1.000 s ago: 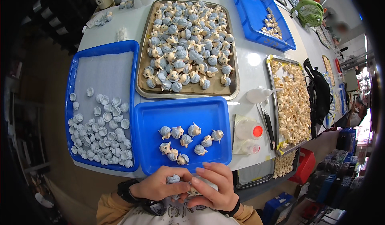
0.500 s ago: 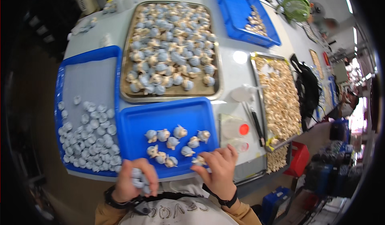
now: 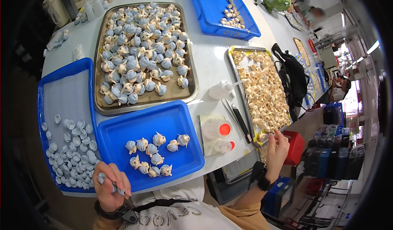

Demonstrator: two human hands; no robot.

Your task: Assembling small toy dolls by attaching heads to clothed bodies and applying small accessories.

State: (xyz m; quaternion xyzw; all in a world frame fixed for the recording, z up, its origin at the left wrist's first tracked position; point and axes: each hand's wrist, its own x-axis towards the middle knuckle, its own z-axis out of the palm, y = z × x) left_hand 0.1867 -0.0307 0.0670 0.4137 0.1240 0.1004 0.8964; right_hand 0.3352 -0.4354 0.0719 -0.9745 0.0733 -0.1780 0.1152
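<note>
Since half a second ago the right hand [image 3: 276, 151] has swung out from the near blue tray [image 3: 184, 119] to the near end of the cream-piece tray [image 3: 234, 72] at 3 o'clock, and the left hand [image 3: 109, 184] has drawn back to the table edge at 7 o'clock.

The left hand is curled around a pale blue cap [image 3: 102, 178], fingers pressed together on it, just below the near blue tray. The right hand's fingertips are bunched on the cream pieces [image 3: 262, 90] at that tray's near corner; whether they pinch one I cannot tell.

The near blue tray holds about a dozen blue-and-cream figures [image 3: 152, 154]. At 9 o'clock a second blue tray [image 3: 65, 90] holds loose blue caps [image 3: 67, 152]. At 12 o'clock a metal tray [image 3: 189, 66] is packed with finished figures [image 3: 139, 54]. Between the near tray and the cream pieces sit two small jars [image 3: 219, 129], a squeeze bottle [image 3: 221, 90] and tweezers [image 3: 230, 109]. A black bag [image 3: 295, 80] lies beyond the cream pieces.
</note>
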